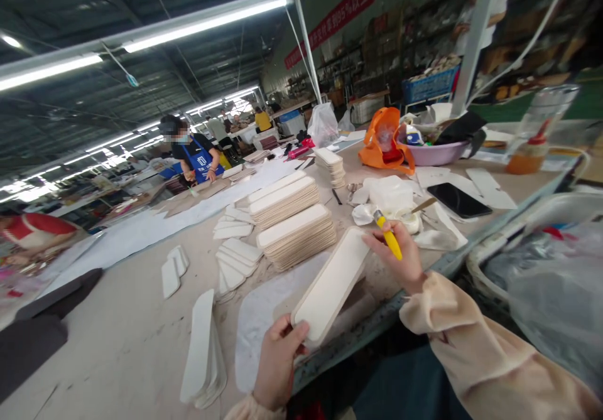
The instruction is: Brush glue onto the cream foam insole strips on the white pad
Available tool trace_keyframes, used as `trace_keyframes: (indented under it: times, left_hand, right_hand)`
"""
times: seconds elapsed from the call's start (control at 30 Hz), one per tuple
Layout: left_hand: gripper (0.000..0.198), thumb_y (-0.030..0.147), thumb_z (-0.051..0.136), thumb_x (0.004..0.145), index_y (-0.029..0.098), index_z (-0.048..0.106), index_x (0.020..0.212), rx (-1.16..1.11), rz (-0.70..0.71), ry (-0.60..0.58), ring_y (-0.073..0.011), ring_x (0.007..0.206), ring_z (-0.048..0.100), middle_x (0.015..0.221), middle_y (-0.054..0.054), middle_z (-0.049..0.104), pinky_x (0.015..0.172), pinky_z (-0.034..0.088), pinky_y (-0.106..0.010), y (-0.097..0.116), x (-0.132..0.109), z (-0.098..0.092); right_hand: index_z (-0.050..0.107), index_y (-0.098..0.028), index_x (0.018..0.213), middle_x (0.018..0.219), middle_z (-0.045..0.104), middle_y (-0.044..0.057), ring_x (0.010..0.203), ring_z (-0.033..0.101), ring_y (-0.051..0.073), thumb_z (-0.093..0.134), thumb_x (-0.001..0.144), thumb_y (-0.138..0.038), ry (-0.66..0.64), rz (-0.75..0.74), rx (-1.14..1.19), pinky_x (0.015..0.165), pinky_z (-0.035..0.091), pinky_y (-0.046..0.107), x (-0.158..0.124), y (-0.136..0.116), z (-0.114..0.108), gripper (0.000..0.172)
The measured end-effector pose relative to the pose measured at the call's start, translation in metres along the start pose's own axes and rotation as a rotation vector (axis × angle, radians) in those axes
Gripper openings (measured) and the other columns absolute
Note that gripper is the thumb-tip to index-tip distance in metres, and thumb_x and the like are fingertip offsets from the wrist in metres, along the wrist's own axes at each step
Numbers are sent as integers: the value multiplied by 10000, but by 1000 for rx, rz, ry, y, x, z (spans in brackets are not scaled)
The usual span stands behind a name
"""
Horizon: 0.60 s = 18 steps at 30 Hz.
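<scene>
My left hand (282, 351) pinches the near end of a long white rounded panel (332, 285) between thumb and fingers. The panel is tilted above the table's front edge. In my right hand (400, 257) is a small tool with a yellow handle (390, 239) and a metal end; its exact kind is unclear. Fingers of that hand also touch the panel's far end. Just beyond the panel stand a stack of similar panels (296, 228) and another stack (285, 197). White panels lie fanned out (235, 260) to the left, with longer ones (202, 351) nearer me.
A black phone (459, 200), crumpled white cloth (391, 197), an orange bag (384, 144) and a purple basin (438, 152) occupy the right side. A bottle of amber liquid (530, 156) stands beyond. A bag-lined bin (556, 275) adjoins the table. A co-worker in a blue apron (200, 159) works opposite.
</scene>
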<state>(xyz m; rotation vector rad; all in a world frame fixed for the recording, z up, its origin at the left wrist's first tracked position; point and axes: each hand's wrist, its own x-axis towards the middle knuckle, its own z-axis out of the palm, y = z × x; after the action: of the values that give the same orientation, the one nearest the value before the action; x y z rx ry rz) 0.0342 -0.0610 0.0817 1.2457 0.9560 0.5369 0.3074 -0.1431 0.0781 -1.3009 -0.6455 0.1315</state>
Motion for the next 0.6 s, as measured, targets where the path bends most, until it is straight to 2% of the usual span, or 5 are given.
trace_keyframes:
  times: [0.1,0.2,0.33,0.47,0.6]
  left_hand:
    - [278,379,761,653,144,687,781,-48,99,29,-85,598,517,705,-9,637,510,399,-183,34,27,-17]
    - [298,369,768,625,151,673,805,-76,153,55,-91,608,544,717,-9,652,535,406,-199,71,65,-29]
    - [369,333,796,502,135,653,779,-2,191,206,-100,579,553,693,-14,654,521,399,-218,110,121,-37]
    - [368,291,782,487,124,638,781,90,216,291,-80,507,506,613,11,614,489,374,-215,126,164,-42]
    - [352,285,758,516,137,621,804,214,242,387,-117,515,542,583,16,601,523,422,-259,119,192,-49]
  right_hand:
    - [399,-247,898,786,640,-6,712,615,177,747,662,-392,-7,-12,27,673,494,323,17,1,13,444]
    - [404,-243,900,782,648,-6,678,620,177,762,632,-412,-34,-3,31,632,511,324,44,5,35,478]
    - [404,-242,881,745,644,-18,594,611,179,773,590,-417,-41,56,-7,582,518,346,85,15,68,502]
    - [405,-248,838,716,644,-5,614,616,215,776,568,-371,-13,55,-141,609,510,391,115,27,94,475]
    - [411,-257,820,714,647,12,670,623,247,756,590,-352,-6,65,-295,665,488,423,125,40,111,426]
